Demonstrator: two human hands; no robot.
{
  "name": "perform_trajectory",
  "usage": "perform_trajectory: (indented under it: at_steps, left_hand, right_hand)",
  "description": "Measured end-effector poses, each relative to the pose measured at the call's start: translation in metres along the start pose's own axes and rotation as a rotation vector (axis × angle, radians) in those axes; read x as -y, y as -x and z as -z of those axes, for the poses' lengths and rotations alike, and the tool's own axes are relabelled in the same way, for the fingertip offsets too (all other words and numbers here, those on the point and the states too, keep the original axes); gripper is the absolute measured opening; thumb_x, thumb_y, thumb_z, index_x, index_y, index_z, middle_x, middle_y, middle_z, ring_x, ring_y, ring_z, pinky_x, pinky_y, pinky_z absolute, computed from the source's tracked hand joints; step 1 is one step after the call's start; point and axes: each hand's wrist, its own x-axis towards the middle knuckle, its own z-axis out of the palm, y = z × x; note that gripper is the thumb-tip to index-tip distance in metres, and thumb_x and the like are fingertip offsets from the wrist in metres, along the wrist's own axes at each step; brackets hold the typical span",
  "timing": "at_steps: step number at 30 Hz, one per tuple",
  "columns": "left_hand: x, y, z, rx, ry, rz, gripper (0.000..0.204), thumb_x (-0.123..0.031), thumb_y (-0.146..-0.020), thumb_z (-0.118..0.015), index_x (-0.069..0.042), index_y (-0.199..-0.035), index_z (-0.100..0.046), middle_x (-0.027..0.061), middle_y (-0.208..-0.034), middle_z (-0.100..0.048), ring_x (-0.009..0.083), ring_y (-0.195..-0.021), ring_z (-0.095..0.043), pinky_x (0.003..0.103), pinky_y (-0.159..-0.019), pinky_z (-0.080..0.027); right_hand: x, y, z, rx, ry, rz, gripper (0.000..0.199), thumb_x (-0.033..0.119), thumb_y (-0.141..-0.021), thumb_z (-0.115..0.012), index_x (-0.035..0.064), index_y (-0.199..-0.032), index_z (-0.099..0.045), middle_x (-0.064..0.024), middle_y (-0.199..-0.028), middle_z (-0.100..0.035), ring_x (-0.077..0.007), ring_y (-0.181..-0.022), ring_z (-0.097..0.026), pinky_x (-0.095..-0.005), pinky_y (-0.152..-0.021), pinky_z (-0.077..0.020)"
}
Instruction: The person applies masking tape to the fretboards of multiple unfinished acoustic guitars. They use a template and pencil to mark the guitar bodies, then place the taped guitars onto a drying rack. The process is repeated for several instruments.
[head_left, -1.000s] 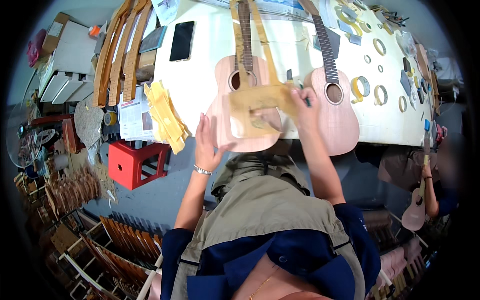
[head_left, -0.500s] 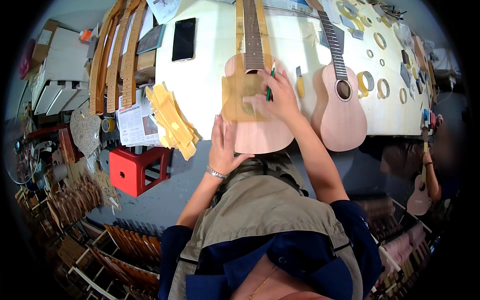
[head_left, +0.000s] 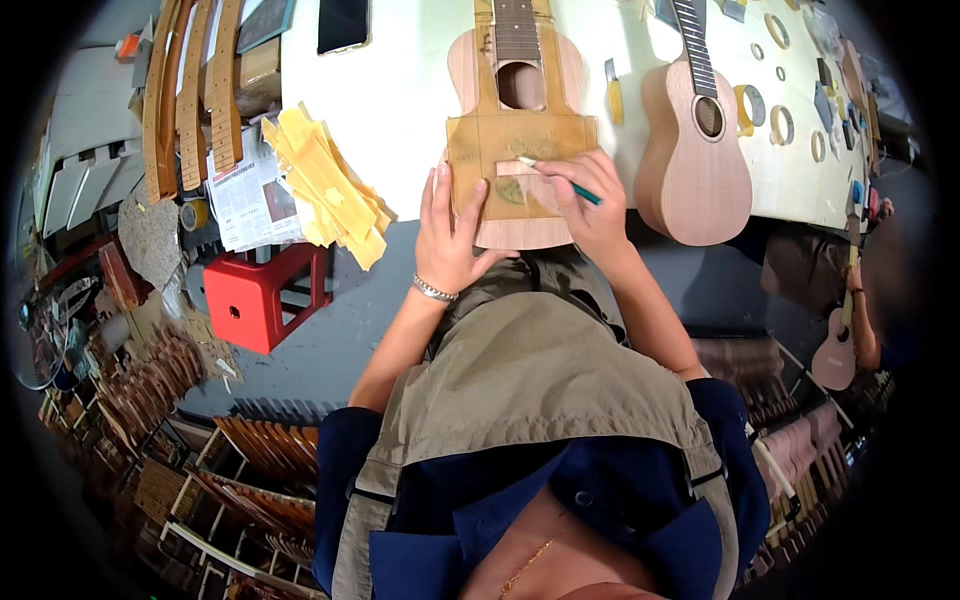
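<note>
A small unfinished ukulele [head_left: 524, 235] lies on the table in front of me, its neck pointing away. Over its body and along the fretboard rests a translucent amber template [head_left: 470, 140] with a rectangular slot below the sound hole. My left hand [head_left: 450, 230] lies with outstretched fingers on the template's left edge and the ukulele's lower side, thumb along the bottom. In my right hand [head_left: 595, 205] is a green pencil [head_left: 586, 194], its pale tip at the upper edge of the slot. A second ukulele [head_left: 695, 185] lies to the right.
A utility knife [head_left: 614, 95] lies between the ukuleles. Tape rolls [head_left: 782, 125] are scattered at right. Yellow strips [head_left: 325, 190], newspaper [head_left: 245, 200], wooden necks [head_left: 190, 125] and a phone [head_left: 343, 24] lie left. A red stool [head_left: 255, 300] stands below. Another person's arm [head_left: 866, 325] holds a ukulele at far right.
My right hand has moved from near the sound hole down to the template's slot, and the pencil now slants with its tip there. My left hand remains at the lower left edge. The view has shifted.
</note>
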Motion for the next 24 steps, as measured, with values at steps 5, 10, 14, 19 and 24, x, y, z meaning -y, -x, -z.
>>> perform_trajectory:
  at_steps: [5,10,14,19,24]
  left_hand:
    - [0.000,0.002,-0.001,-0.014,-0.011,0.015,0.096,-0.055,-0.058,-0.074,-0.008,-0.134,-0.042,0.0288,-0.141,-0.024,0.0504,-0.124,-0.031,0.053,-0.099,-0.034]
    - [0.002,0.004,-0.002,-0.023,-0.023,0.023,0.095,-0.056,-0.057,-0.074,-0.008,-0.134,-0.043,0.0289,-0.141,-0.024,0.0504,-0.124,-0.031,0.053,-0.099,-0.035]
    - [0.004,0.004,-0.002,-0.018,-0.012,0.011,0.095,-0.057,-0.058,-0.073,-0.009,-0.134,-0.043,0.0292,-0.140,-0.025,0.0504,-0.124,-0.030,0.053,-0.099,-0.035]
    - [0.003,0.006,-0.001,-0.010,-0.021,0.020,0.095,-0.057,-0.059,-0.073,-0.007,-0.134,-0.043,0.0293,-0.141,-0.024,0.0492,-0.125,-0.031,0.052,-0.100,-0.033]
    - [-0.001,0.005,-0.001,0.050,0.014,0.067,0.103,-0.056,-0.063,-0.072,-0.004,-0.141,-0.029,0.0303,-0.142,-0.022,0.0473,-0.128,-0.028,0.050,-0.103,-0.030]
  right_hand:
    - [-0.002,-0.009,-0.012,0.120,0.227,0.216,0.013,0.012,-0.072,-0.070,0.0130,-0.084,-0.068,0.0029,-0.075,-0.062,-0.0176,-0.071,-0.053,-0.0314,-0.066,-0.0396]
    - [-0.001,-0.016,0.013,0.123,0.632,-0.029,0.006,0.018,-0.078,-0.065,0.0130,-0.075,-0.065,0.0013,-0.068,-0.061,-0.0179,-0.078,-0.055,-0.0354,-0.071,-0.0379]
    - [-0.004,-0.026,-0.014,0.363,-0.015,-0.166,0.013,0.020,-0.085,-0.059,0.0136,-0.081,-0.069,-0.0021,-0.069,-0.064,-0.0190,-0.077,-0.055,-0.0345,-0.072,-0.0379]
    - [-0.017,-0.016,0.003,-0.165,0.325,0.050,0.006,0.011,-0.081,-0.063,0.0079,-0.076,-0.062,-0.0044,-0.070,-0.062,-0.0246,-0.073,-0.055,-0.0371,-0.070,-0.0399]
    - [-0.036,-0.005,0.005,-0.097,0.094,-0.516,0.024,0.018,-0.075,-0.073,0.0045,-0.074,-0.052,-0.0097,-0.067,-0.053,-0.0186,-0.056,-0.049,-0.0312,-0.056,-0.0428]
